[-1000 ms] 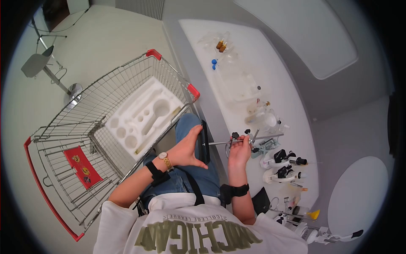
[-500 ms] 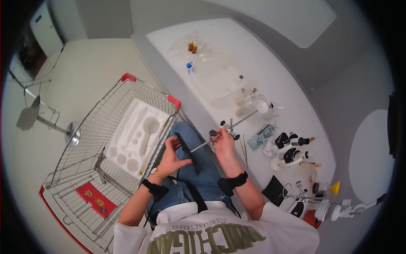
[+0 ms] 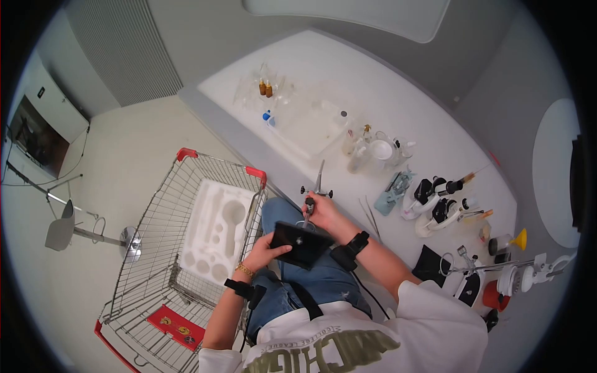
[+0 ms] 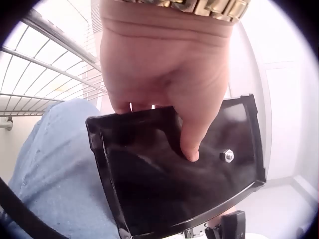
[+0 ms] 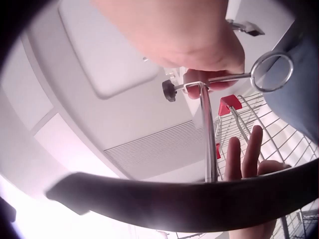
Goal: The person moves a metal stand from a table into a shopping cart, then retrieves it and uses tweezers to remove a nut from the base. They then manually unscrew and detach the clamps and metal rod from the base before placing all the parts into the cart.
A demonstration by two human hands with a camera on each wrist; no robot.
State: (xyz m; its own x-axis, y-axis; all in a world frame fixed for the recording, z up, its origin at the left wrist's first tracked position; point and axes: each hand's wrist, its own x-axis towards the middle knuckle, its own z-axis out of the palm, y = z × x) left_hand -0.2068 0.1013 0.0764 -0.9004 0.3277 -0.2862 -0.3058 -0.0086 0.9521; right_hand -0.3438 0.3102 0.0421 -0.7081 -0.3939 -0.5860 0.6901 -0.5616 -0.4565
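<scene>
A retort stand is held tipped over the person's lap, the underside of its black base plate (image 3: 298,244) facing the head camera. My left hand (image 3: 266,252) grips one edge of the plate. In the left wrist view its thumb (image 4: 190,149) presses the underside near a hex nut (image 4: 228,156), with the fingers behind the plate. My right hand (image 3: 324,211) holds the stand among its clamps, near the far end of the metal rod (image 5: 208,134). A support ring (image 5: 290,72) and a black clamp knob (image 5: 169,91) stick out beside that hand.
On my left stands a wire shopping cart (image 3: 255,173) with a white foam insert (image 3: 211,217) inside. Along the white table (image 3: 249,127) are brown dropper bottles (image 3: 265,89), glassware (image 3: 357,158), microscopes (image 3: 429,189), long tweezers (image 3: 371,217) and a black pouch (image 3: 429,264).
The stand has turned from nearly edge-on, so the base's underside now shows. My left hand has gone from spread beside the base to pinching its edge. The right hand still holds the clamp end.
</scene>
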